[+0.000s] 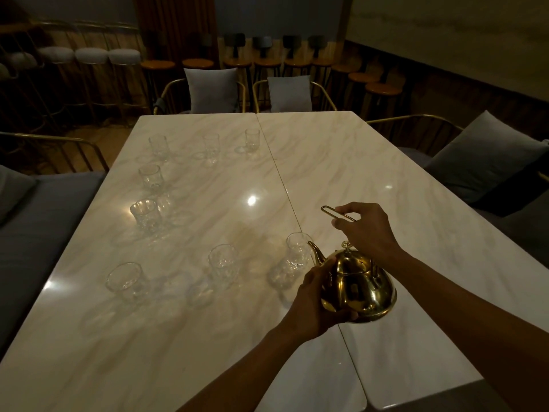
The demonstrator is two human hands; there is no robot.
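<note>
Bench: a grey padded bench [38,221] ran along the left edge of the frame, beside the surface.
Left column: four empty clear glasses stood one behind another: the lower-left glass [127,281], the second glass [144,214], the third glass [151,176] and the corner glass [159,145].
Far row: the far middle glass [211,147] and the far right glass [252,139] stood upright at upper centre, apart from each other.
Near row: the centre glass [222,264] stood between the lower-left glass and the spout glass [298,251].
Surface: the pale marbled surface [371,162] was two tops butted together, with a seam running from upper centre to lower right.
Left grip: my left grip [315,298] was curled round the left side of the teapot, under the spout.
Teapot: the golden teapot [359,286], lid on, was at lower right of centre, over the seam. Its spout [316,252] pointed up-left, the tip at the spout glass's rim. I could not tell whether they touched.
Right grip: my right grip [368,230] pinched the wire handle [335,214], just above the teapot.
Cushion: a grey cushion [484,156] leaned on a chair at the right edge.
</note>
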